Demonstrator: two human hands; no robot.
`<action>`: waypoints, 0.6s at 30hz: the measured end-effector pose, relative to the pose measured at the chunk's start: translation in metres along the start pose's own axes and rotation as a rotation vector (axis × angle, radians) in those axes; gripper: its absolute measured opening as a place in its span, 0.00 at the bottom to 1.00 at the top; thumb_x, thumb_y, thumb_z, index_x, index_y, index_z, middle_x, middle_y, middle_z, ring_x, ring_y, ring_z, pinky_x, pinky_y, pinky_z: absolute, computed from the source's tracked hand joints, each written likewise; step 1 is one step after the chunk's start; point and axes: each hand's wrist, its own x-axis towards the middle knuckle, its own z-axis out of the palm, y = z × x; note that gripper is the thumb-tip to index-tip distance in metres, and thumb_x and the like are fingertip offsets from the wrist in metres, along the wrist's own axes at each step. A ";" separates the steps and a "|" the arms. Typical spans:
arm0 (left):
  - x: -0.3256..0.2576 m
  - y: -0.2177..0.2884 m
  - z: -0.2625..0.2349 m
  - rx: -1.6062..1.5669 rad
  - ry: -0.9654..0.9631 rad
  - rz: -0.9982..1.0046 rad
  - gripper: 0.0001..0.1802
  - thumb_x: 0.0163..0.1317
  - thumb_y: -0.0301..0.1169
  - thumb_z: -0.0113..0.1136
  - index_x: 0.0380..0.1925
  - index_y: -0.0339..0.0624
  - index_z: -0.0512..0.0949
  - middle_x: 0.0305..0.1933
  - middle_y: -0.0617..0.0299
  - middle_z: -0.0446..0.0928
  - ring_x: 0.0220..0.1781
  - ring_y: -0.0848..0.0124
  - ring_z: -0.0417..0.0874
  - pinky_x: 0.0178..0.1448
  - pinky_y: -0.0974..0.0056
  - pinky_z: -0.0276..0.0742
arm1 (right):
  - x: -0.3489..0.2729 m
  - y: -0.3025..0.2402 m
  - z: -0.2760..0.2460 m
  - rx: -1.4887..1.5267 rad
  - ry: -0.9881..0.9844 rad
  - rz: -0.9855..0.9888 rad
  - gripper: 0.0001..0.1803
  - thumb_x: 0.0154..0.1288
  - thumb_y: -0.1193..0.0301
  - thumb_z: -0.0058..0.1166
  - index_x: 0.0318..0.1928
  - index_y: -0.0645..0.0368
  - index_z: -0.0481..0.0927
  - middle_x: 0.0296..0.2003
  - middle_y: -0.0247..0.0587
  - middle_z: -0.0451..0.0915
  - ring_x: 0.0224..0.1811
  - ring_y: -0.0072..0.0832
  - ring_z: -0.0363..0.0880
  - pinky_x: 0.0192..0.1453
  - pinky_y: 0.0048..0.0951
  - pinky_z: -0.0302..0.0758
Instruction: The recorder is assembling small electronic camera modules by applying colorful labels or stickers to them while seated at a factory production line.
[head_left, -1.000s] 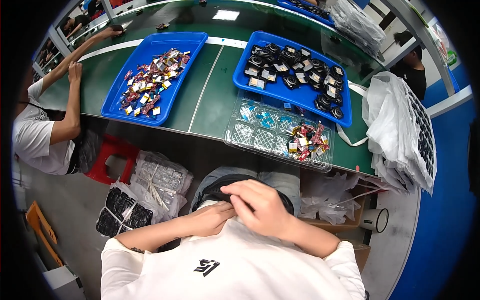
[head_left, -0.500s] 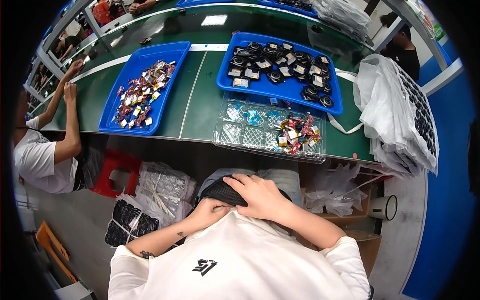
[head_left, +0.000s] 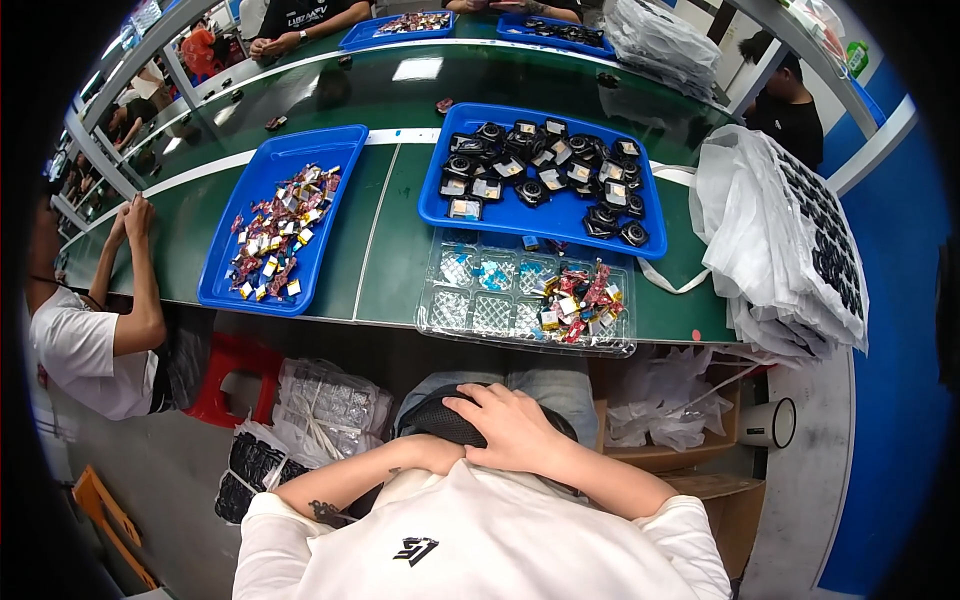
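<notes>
Two blue trays sit on the long green table (head_left: 390, 250), the left tray (head_left: 225, 285) scattered with small colourful pieces, the right tray (head_left: 650, 245) full of dark round parts. Nearer, a clear compartment tray (head_left: 450, 315) now lies closer below than a second ago, as the view has dipped. Down in the lap, the right hand (head_left: 515, 430) rests flat, fingers spread over a dark mesh item (head_left: 440, 420); the left hand (head_left: 440, 452) is tucked beneath, its fingers hidden, grip unclear.
</notes>
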 end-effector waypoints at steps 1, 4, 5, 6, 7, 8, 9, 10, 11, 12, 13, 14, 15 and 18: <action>0.002 -0.006 0.001 0.000 0.001 0.001 0.30 0.60 0.47 0.57 0.57 0.41 0.75 0.63 0.47 0.71 0.66 0.56 0.69 0.69 0.58 0.61 | 0.001 -0.001 -0.001 0.010 0.003 -0.003 0.36 0.47 0.61 0.62 0.61 0.53 0.71 0.58 0.48 0.72 0.56 0.44 0.74 0.53 0.45 0.78; 0.008 -0.019 0.006 -0.021 -0.003 0.055 0.28 0.61 0.47 0.56 0.57 0.42 0.75 0.63 0.48 0.72 0.66 0.57 0.70 0.68 0.58 0.62 | 0.000 0.000 -0.002 0.024 -0.002 -0.008 0.37 0.47 0.61 0.62 0.61 0.53 0.71 0.59 0.48 0.71 0.56 0.44 0.74 0.53 0.45 0.77; 0.009 -0.020 0.006 -0.029 -0.011 0.038 0.29 0.62 0.47 0.53 0.59 0.41 0.73 0.65 0.46 0.69 0.68 0.56 0.67 0.70 0.58 0.60 | 0.001 0.002 -0.003 0.028 -0.004 -0.006 0.37 0.46 0.61 0.62 0.61 0.52 0.71 0.59 0.48 0.71 0.55 0.44 0.74 0.53 0.45 0.77; 0.010 -0.021 0.006 -0.036 -0.020 0.020 0.30 0.63 0.47 0.51 0.60 0.40 0.71 0.67 0.45 0.67 0.70 0.56 0.65 0.72 0.58 0.57 | 0.002 0.003 -0.002 0.027 -0.001 -0.002 0.37 0.46 0.61 0.62 0.61 0.52 0.71 0.59 0.48 0.71 0.55 0.44 0.74 0.53 0.45 0.77; 0.012 -0.021 0.002 -0.033 -0.025 0.021 0.30 0.63 0.47 0.51 0.60 0.40 0.71 0.67 0.45 0.67 0.70 0.56 0.65 0.72 0.58 0.57 | 0.002 0.003 -0.002 0.039 -0.005 0.007 0.37 0.46 0.61 0.62 0.61 0.52 0.72 0.58 0.47 0.72 0.56 0.43 0.73 0.53 0.45 0.77; 0.011 -0.022 0.003 -0.020 -0.026 0.024 0.30 0.63 0.47 0.51 0.61 0.39 0.71 0.67 0.45 0.67 0.70 0.55 0.65 0.72 0.58 0.57 | 0.002 0.004 -0.002 0.051 -0.008 0.015 0.37 0.46 0.62 0.62 0.61 0.52 0.72 0.58 0.47 0.72 0.56 0.43 0.73 0.54 0.45 0.76; 0.010 -0.022 0.002 -0.007 -0.027 0.028 0.31 0.63 0.47 0.51 0.61 0.39 0.71 0.67 0.45 0.67 0.70 0.55 0.64 0.72 0.58 0.57 | 0.003 0.005 -0.003 0.052 -0.005 0.018 0.37 0.46 0.62 0.62 0.61 0.52 0.72 0.58 0.47 0.72 0.56 0.43 0.73 0.54 0.45 0.76; 0.009 -0.024 0.005 0.006 -0.028 0.031 0.31 0.63 0.48 0.51 0.61 0.39 0.71 0.67 0.45 0.67 0.70 0.55 0.64 0.72 0.58 0.57 | 0.004 0.007 -0.004 0.076 -0.023 0.031 0.36 0.46 0.62 0.62 0.60 0.52 0.72 0.58 0.47 0.72 0.56 0.43 0.72 0.54 0.46 0.76; 0.007 -0.024 0.005 0.016 -0.027 0.034 0.31 0.64 0.48 0.51 0.61 0.39 0.71 0.67 0.45 0.66 0.70 0.55 0.64 0.72 0.58 0.57 | 0.005 0.007 -0.004 0.100 -0.043 0.040 0.36 0.45 0.62 0.62 0.60 0.52 0.72 0.58 0.46 0.72 0.56 0.43 0.72 0.55 0.46 0.76; 0.007 -0.024 0.005 0.025 -0.026 0.037 0.31 0.64 0.48 0.50 0.61 0.39 0.71 0.67 0.45 0.66 0.70 0.55 0.64 0.72 0.57 0.57 | 0.005 0.007 -0.004 0.102 -0.042 0.040 0.36 0.45 0.62 0.62 0.60 0.52 0.72 0.58 0.46 0.72 0.56 0.43 0.72 0.55 0.46 0.76; 0.008 -0.023 0.003 0.035 -0.024 0.040 0.31 0.64 0.48 0.50 0.61 0.39 0.71 0.68 0.45 0.66 0.70 0.55 0.64 0.72 0.57 0.56 | 0.004 0.007 -0.005 0.115 -0.032 0.039 0.36 0.45 0.63 0.62 0.60 0.52 0.72 0.58 0.46 0.72 0.57 0.43 0.71 0.55 0.46 0.75; 0.009 -0.022 0.003 0.045 -0.017 0.042 0.31 0.64 0.48 0.50 0.61 0.39 0.71 0.68 0.45 0.66 0.71 0.55 0.64 0.72 0.57 0.56 | 0.003 0.007 -0.005 0.126 -0.023 0.034 0.35 0.45 0.64 0.61 0.59 0.52 0.73 0.57 0.46 0.72 0.57 0.43 0.70 0.55 0.46 0.75; 0.010 -0.022 0.002 0.056 -0.010 0.044 0.31 0.64 0.48 0.50 0.61 0.39 0.70 0.68 0.45 0.66 0.71 0.55 0.64 0.72 0.57 0.56 | 0.003 0.007 -0.005 0.125 -0.023 0.029 0.35 0.45 0.64 0.61 0.59 0.52 0.73 0.57 0.46 0.72 0.57 0.43 0.70 0.55 0.46 0.75; 0.013 -0.021 0.007 0.094 0.017 0.054 0.32 0.64 0.48 0.49 0.61 0.39 0.70 0.68 0.44 0.65 0.71 0.54 0.63 0.73 0.57 0.56 | 0.002 0.002 -0.003 0.074 -0.003 0.017 0.35 0.44 0.65 0.61 0.59 0.52 0.73 0.56 0.47 0.72 0.55 0.41 0.69 0.52 0.45 0.74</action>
